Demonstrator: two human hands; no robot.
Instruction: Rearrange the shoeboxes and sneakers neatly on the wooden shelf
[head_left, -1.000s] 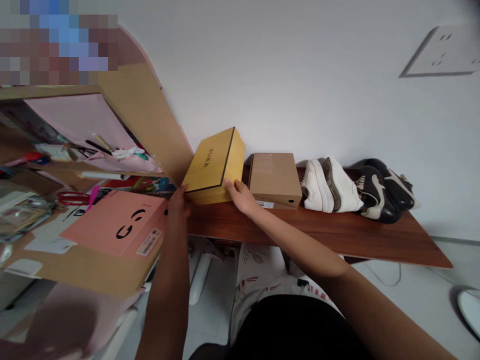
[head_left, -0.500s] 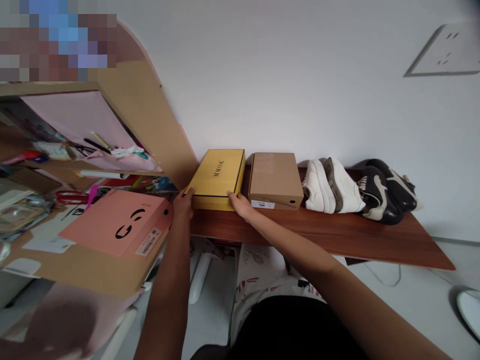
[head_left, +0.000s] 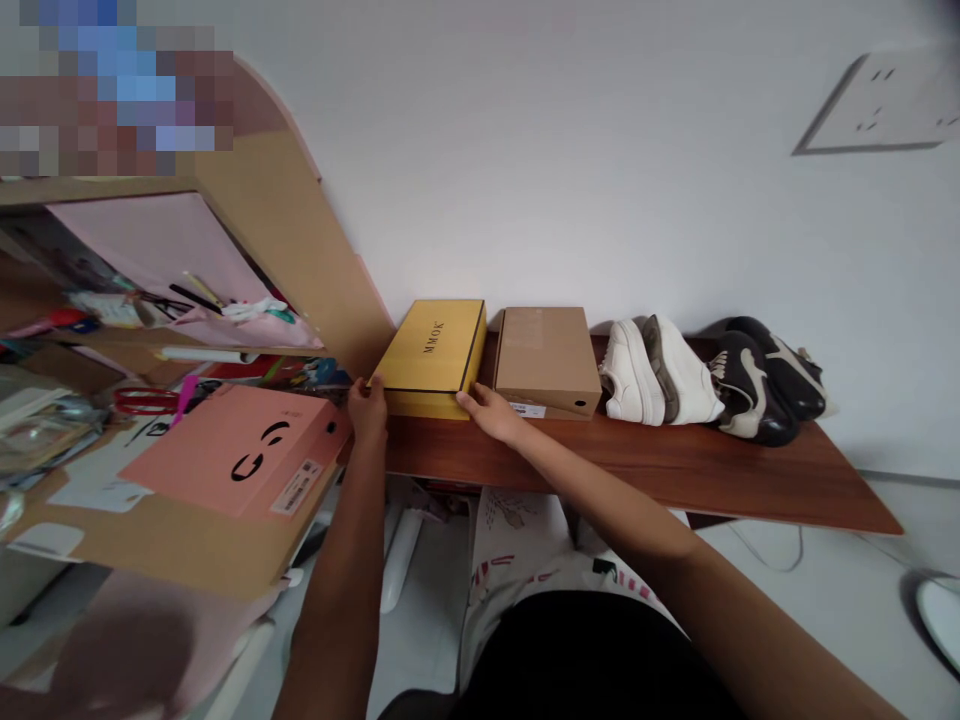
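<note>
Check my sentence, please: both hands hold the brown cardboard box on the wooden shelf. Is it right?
No, wrong box. The head view shows the left hand and right hand holding the yellow MMOK box, not the brown cardboard box, on the wooden shelf.

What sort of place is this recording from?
Probably a room in a home: white sneakers lined up on a wooden shelf beside a yellow shoe box, with a wall socket above.

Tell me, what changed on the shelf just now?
The yellow MMOK shoebox, tilted at first, now lies flat on the wooden shelf beside the brown cardboard box. The left hand and right hand remain at its front edge. The shoes stayed put.
</note>
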